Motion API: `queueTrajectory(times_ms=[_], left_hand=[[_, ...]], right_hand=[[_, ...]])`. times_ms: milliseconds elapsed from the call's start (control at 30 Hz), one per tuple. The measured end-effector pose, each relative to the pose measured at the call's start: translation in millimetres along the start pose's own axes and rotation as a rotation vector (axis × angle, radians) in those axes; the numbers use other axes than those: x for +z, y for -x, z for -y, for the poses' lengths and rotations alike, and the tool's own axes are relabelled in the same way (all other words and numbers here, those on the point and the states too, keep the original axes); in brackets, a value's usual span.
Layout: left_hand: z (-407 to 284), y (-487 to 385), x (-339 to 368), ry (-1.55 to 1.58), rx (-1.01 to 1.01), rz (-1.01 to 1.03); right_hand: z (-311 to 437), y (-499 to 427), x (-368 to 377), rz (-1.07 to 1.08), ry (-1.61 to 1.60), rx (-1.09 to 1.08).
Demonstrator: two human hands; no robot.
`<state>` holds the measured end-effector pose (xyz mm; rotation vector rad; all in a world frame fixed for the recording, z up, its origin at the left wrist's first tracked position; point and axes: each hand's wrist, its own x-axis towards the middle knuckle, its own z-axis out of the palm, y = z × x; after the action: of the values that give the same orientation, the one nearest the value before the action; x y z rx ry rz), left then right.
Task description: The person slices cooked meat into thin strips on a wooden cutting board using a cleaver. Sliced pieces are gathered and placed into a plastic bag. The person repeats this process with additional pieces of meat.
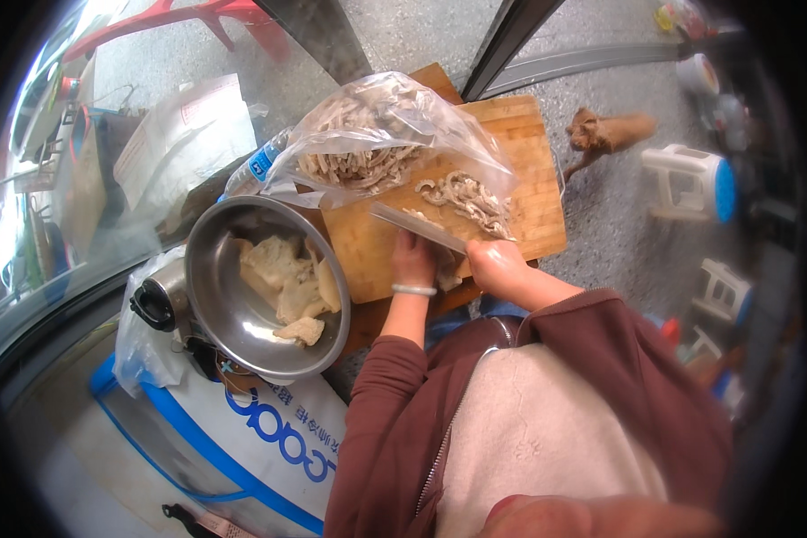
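My right hand grips the handle of a knife with a broad metal blade, which slants across the wooden cutting board. Under and beside the blade, my left hand holds down a pale piece of meat, apparently tripe; the blade hides its fingertips. Cut strips lie in a loose pile beyond the knife. At the board's far side a clear plastic bag holds many more strips. Larger pale pieces lie in a stainless steel bowl to the left.
A plastic bottle stands behind the bowl. Left of it are a metal flask with a black lid and a white-and-blue chest freezer. On the floor at right are a brown dog and plastic stools. Glass door frames rise beyond the board.
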<state>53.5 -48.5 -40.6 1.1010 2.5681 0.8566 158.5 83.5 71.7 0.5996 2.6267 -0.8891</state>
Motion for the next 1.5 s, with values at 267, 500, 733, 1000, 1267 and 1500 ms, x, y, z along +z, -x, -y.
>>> queueTrajectory(times_ms=[267, 500, 733, 1000, 1267, 1500], left_hand=[[7, 3, 8, 0.042, 0.083, -0.067], [0, 0, -2, 0.001, 0.172, -0.166], [-2, 4, -2, 0.03, 0.142, -0.192], [10, 5, 9, 0.079, 0.183, -0.224], [5, 2, 2, 0.035, 0.218, -0.227], [1, 7, 1, 0.024, 0.19, -0.28]], right_hand=[[4, 12, -2, 0.091, -0.001, 0.101], [1, -34, 6, 0.05, 0.054, 0.055], [-24, 25, -15, -0.051, 0.05, 0.115], [-2, 28, -8, 0.081, 0.134, 0.062], [26, -48, 10, 0.057, 0.109, 0.006], [-24, 15, -11, -0.025, 0.152, 0.053]])
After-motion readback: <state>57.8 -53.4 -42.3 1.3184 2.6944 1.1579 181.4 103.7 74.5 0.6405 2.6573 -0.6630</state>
